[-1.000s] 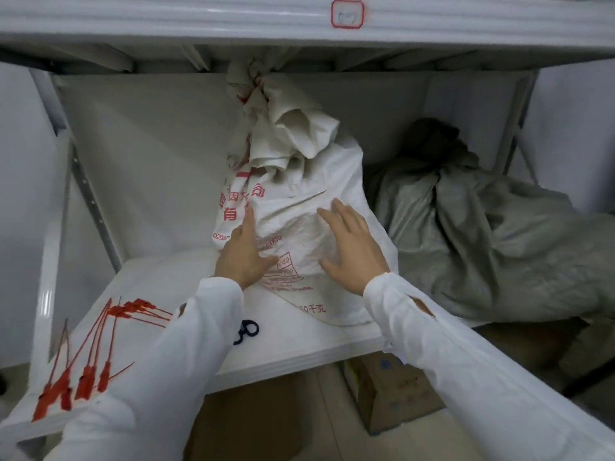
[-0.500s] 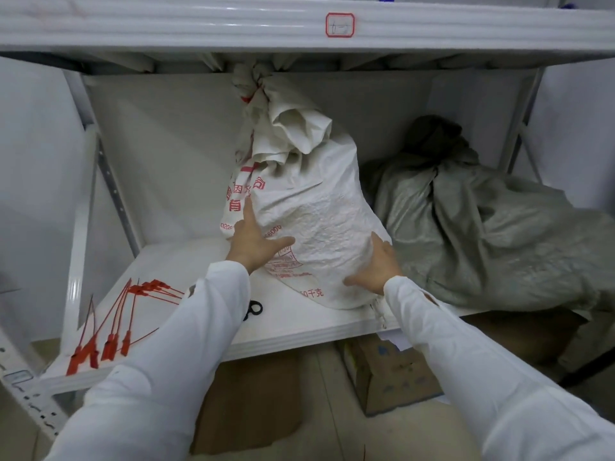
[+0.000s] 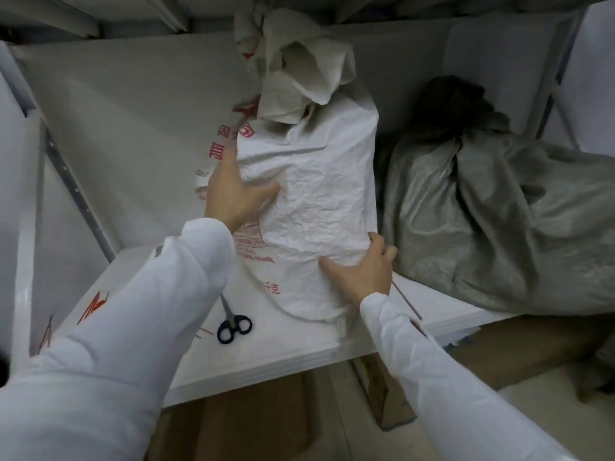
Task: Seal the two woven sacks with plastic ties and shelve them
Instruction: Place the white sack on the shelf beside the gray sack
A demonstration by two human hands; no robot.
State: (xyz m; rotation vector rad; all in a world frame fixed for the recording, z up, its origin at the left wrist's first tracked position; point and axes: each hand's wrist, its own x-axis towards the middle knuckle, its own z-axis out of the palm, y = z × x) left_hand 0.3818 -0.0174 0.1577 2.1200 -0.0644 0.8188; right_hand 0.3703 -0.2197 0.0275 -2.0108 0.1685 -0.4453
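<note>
The left hand [image 3: 233, 194] lies flat against the white sack [image 3: 319, 201] at about 9 o'clock of its body, fingers straight and pointing up along the printed side, thumb spread across the crumpled front. The right hand [image 3: 362, 271] holds the same sack low down at about 5 o'clock: its thumb presses the front face and its fingers curl round the sack's right edge. Both arms wear white sleeves [image 3: 139, 327] that come in from 6 and 7 o'clock of the view.

The white sack stands upright on the shelf [image 3: 299, 344], close to the front edge, its base just beyond the right wrist. Red printed characters run down its left face. Its neck is bunched and twisted at 12 o'clock, right under the shelf above; a bit of red shows at the twist, but I cannot tell whether that is a tie or print.

At 3 o'clock of the white sack, just beside it, the grey sack [image 3: 499, 221] slumps on the same shelf, its neck gathered and dark at the top. A thin reddish strip [image 3: 407, 302] lies on the shelf beside the right wrist.

At 7 o'clock of the white sack, black-handled scissors [image 3: 233, 324] lie flat on the shelf, blades partly under the left sleeve. Further out at 8 o'clock, red ties [image 3: 96, 304] peek past that sleeve. Below the shelf, at 6 o'clock, stands a cardboard box [image 3: 376, 387].
</note>
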